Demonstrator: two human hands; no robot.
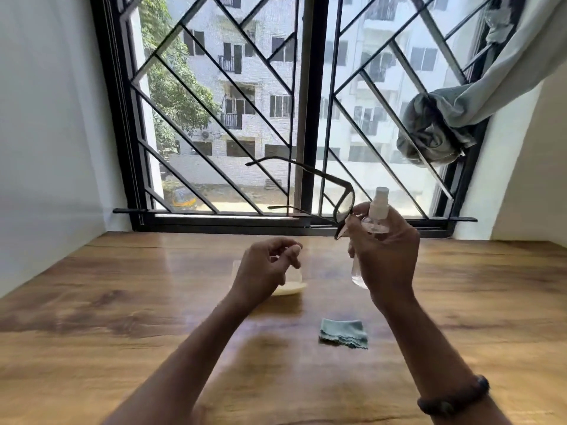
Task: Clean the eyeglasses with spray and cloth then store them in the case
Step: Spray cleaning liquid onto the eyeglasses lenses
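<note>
Left hand, centre frame, above the tabletop: my fingers are loosely curled and hold nothing. The case lies just behind it, partly hidden. The cloth is folded, lower centre-right. Right hand, raised: my fingers grip the spray bottle and pinch the eyeglasses, temples unfolded, pointing left.

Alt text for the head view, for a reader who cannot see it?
The right hand holds a spray bottle and the eyeglasses together above a wooden table. The left hand hovers, fingers curled, near the case; a folded cloth lies nearer.
</note>
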